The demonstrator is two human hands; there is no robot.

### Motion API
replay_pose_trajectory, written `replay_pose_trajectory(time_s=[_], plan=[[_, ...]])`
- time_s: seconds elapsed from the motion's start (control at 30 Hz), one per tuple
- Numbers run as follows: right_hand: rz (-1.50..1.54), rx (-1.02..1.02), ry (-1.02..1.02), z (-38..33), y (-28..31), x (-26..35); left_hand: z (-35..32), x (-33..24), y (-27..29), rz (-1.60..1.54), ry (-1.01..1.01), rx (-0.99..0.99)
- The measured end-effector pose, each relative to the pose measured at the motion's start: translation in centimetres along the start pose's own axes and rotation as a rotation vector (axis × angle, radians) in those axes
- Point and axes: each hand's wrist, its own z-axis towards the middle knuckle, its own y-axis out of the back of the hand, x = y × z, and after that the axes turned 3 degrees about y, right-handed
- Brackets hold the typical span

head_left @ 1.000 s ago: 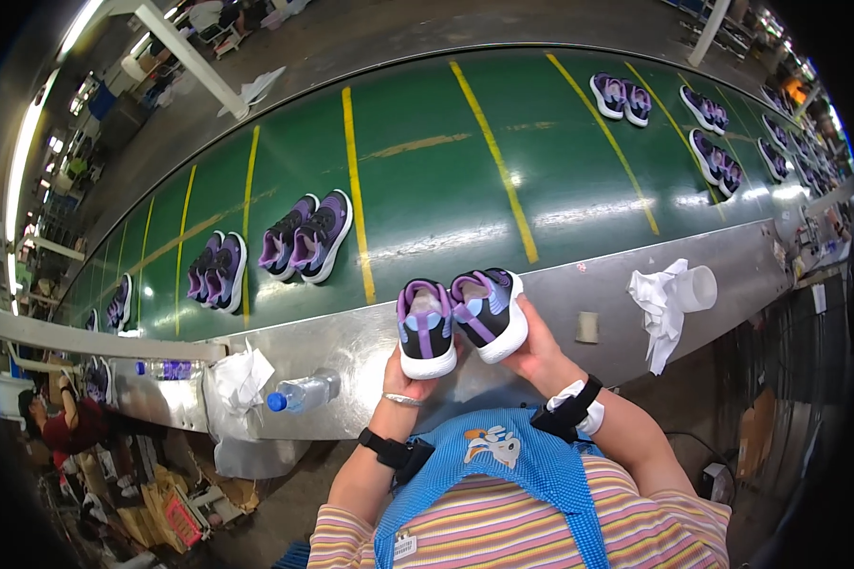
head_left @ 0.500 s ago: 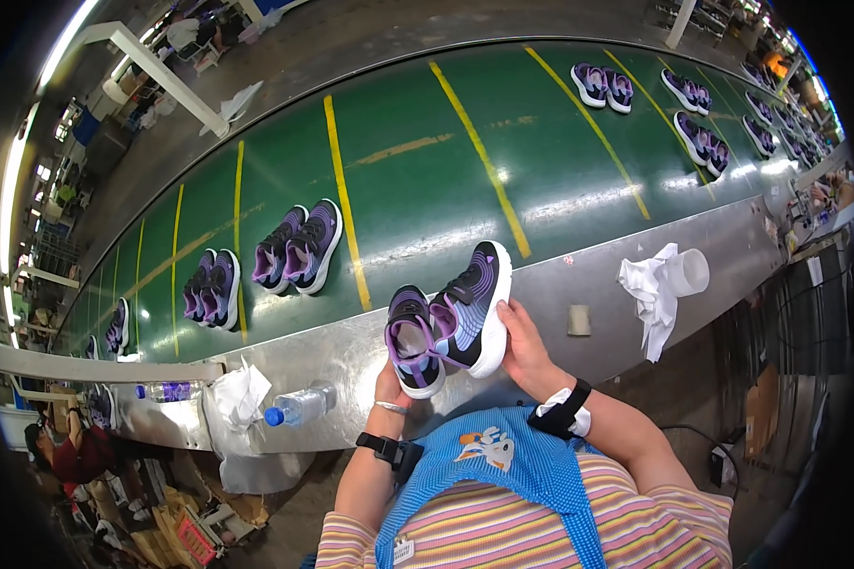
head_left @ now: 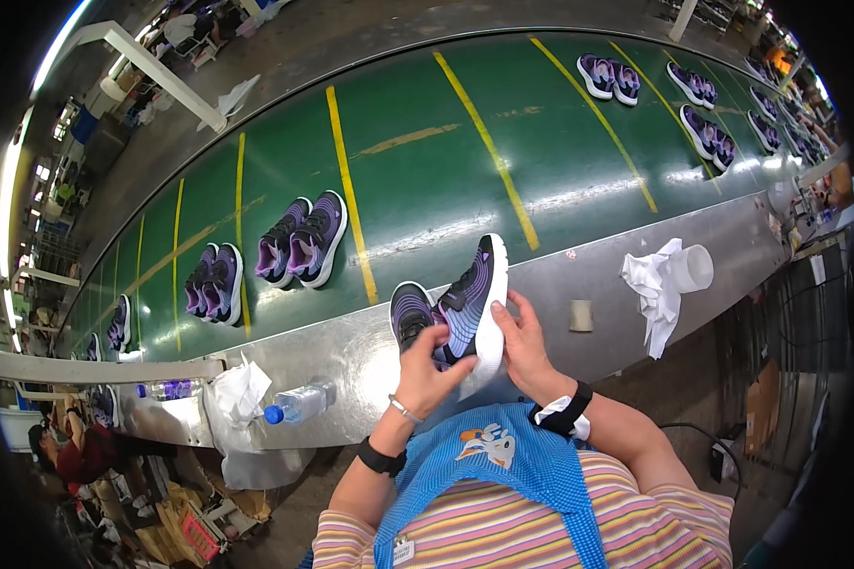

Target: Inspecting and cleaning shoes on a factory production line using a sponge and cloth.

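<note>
A black and purple sneaker with a white sole is tilted between my hands over the metal ledge. My right hand grips it along the right side of its sole. My left hand is at its heel, fingers curled over the collar and thumb lower by the heel. The matching sneaker sits just left of it, partly hidden behind my left hand; its heel is out of sight.
Beyond the metal ledge runs a green conveyor belt with yellow lines. Sneaker pairs stand on it at left and far right. A water bottle, white cloth, plastic cup and small beige block lie on the ledge.
My left hand has let go of the left sneaker and moved right onto the heel and collar of the other one. My right hand stays on that sneaker's sole.
</note>
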Motion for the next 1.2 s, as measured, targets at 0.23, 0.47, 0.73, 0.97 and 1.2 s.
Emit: replay_pose_trajectory(time_s=[0.23,0.47,0.73,0.97,1.2], plan=[[0.020,-0.019,-0.079,-1.0,0.2,0.8,-0.2,1.3,-1.5,-0.489,0.241,0.224],[-1.335,-0.392,0.380,3.3,12.2,0.5,-1.6,1.7,-2.0,-0.697,0.229,0.250],[-1.452,-0.197,0.037,4.0,14.1,0.8,-2.4,0.8,-3.0,-0.373,-0.007,0.178],[-0.690,0.141,0.181,-5.6,3.0,4.2,-1.8,1.7,-4.4,-0.218,0.041,0.065],[-1.135,0.046,0.603,-2.5,1.8,1.7,-2.8,1.3,-5.2,-0.234,-0.041,0.063]])
